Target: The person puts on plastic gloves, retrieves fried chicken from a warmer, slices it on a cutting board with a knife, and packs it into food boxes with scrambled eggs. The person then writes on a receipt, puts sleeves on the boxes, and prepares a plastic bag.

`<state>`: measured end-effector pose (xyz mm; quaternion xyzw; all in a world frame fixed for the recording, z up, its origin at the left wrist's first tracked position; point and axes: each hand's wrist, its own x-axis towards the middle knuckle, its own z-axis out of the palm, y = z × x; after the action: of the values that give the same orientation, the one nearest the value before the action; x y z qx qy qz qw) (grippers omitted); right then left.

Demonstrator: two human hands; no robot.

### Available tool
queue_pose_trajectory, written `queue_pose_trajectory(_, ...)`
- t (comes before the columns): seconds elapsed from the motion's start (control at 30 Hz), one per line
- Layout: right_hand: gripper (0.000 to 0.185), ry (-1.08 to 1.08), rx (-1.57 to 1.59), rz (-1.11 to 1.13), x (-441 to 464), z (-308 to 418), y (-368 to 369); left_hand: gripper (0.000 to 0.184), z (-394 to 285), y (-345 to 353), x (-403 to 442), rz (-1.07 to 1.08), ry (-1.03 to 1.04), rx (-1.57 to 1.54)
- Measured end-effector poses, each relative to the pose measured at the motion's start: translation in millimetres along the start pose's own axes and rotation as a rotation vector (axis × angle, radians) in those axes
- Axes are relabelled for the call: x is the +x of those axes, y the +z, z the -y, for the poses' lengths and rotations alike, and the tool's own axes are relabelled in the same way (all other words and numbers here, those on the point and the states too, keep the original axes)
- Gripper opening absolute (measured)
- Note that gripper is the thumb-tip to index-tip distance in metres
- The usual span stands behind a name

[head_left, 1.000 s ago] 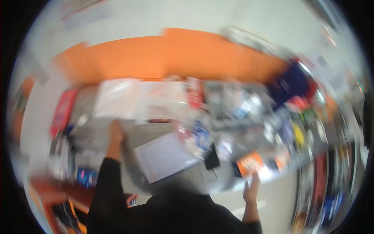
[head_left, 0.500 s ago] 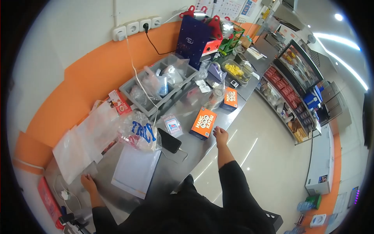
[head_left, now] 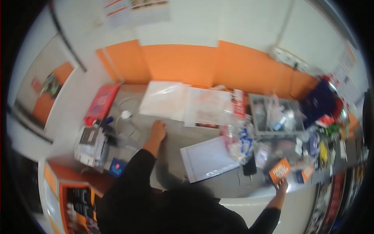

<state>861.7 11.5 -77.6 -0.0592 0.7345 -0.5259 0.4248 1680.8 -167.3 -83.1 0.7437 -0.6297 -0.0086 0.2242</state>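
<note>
My right hand (head_left: 282,185) is at the counter's front edge, its fingers apart against the near edge of an orange box (head_left: 279,171) with white lettering. A second orange box (head_left: 307,172) stands just right of it. My left hand (head_left: 158,128) is low over the bare metal counter, near white plastic sheets (head_left: 163,102); blur hides how its fingers are set. Between my hands lie a white paper sheet (head_left: 208,158), a clear plastic bag with blue letters (head_left: 242,140) and a dark phone (head_left: 249,166) with a cable.
A grey divided bin (head_left: 255,113) holding plastic-wrapped items stands against the orange wall. At the left are a red packet (head_left: 102,103), a white cable adapter (head_left: 126,114) and a boxy grey-white device (head_left: 91,146). A dark blue box (head_left: 320,99) stands at the far right.
My view has swung left, bringing the counter's left end into sight. My right hand, apart from the nearer orange box before, now touches its edge. My left hand stays over the counter.
</note>
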Motion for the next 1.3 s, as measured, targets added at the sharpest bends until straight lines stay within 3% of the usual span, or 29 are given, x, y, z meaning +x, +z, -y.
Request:
queue_pose_trajectory(0.07, 0.073, -0.079, 0.075, -0.043, -16.2, -9.2, -18.0, 0.035, -7.3, 4.7, -4.5, -0.132, 0.006, -0.019)
queue_pose_trajectory(0.17, 0.075, -0.296, 0.025, 0.006, -64.3, -42.0, -51.7, 0.040, -16.7, -0.7, 0.9, -0.174, -0.065, -0.051)
queue_pose_trajectory(0.23, 0.074, -0.283, 0.020, -0.020, -118.8, -51.5, -59.5, 0.042, -10.7, -5.9, 25.5, -0.176, -0.042, -0.104)
queue_pose_trajectory(0.3, 0.069, -0.171, 0.096, -0.131, -144.9, -71.4, -79.1, 0.045, -7.0, -3.3, 50.6, -0.174, -0.006, -0.167)
queue_pose_trajectory(0.37, 0.047, -0.099, 0.088, -0.250, -177.2, -87.8, -102.2, 0.048, 1.0, 14.8, 72.2, -0.280, 0.257, 0.205)
queue_pose_trajectory(0.4, 0.047, -0.106, 0.093, -0.268, -187.8, -97.2, -112.5, 0.048, 5.5, 23.0, 81.7, -0.277, 0.268, 0.189)
queue_pose_trajectory(0.5, 0.048, 0.034, 0.200, -0.275, -212.5, -130.5, -147.1, 0.043, 19.1, 40.2, 95.5, -0.066, 0.228, 0.215)
queue_pose_trajectory(0.57, 0.050, 0.029, 0.190, -0.288, -237.5, -144.0, -154.5, 0.033, 17.5, 36.5, 101.3, 0.069, -0.011, -0.051)
queue_pose_trajectory(0.6, 0.050, 0.030, 0.200, -0.303, -245.6, -151.4, -156.0, 0.033, 8.9, 34.6, 99.0, 0.076, 0.006, -0.056)
queue_pose_trajectory(0.67, 0.052, 0.062, 0.189, -0.369, -257.2, -165.3, -156.6, 0.019, -5.0, 30.1, 84.8, -0.196, -0.249, -0.168)
queue_pose_trajectory(0.8, 0.055, 0.097, 0.185, -0.365, -278.3, -189.9, -159.1, 0.012, 2.6, 26.8, 72.0, -0.223, -0.246, -0.118)
queue_pose_trajectory(0.87, 0.055, 0.121, 0.177, -0.364, -283.8, -202.5, -159.2, 0.013, 8.8, 24.3, 68.2, -0.584, 0.093, -0.058)
queue_pose_trajectory(0.9, 0.054, 0.136, 0.168, -0.362, -285.2, -207.6, -158.3, 0.013, 10.5, 23.1, 69.3, -0.586, 0.096, -0.055)
queue_pose_trajectory(0.97, 0.054, 0.166, 0.189, -0.364, -286.4, -216.8, -156.2, 0.020, 7.9, 15.9, 72.5, -0.256, -0.164, -0.139)
queue_pose_trajectory(1.07, 0.054, 0.221, 0.192, -0.339, -281.9, -229.4, -159.5, 0.026, -6.7, -10.3, 71.3, -0.142, -0.334, -0.226)
queue_pose_trajectory(1.2, 0.057, 0.228, 0.203, -0.290, -247.7, -281.9, -188.4, 0.037, -11.4, -36.0, 62.9, -0.149, -0.371, -0.220)
queue_pose_trajectory(1.3, 0.061, 0.210, 0.219, -0.250, -222.6, -277.8, -179.3, 0.043, -18.0, -67.5, 58.5, 0.184, -0.339, 0.053)
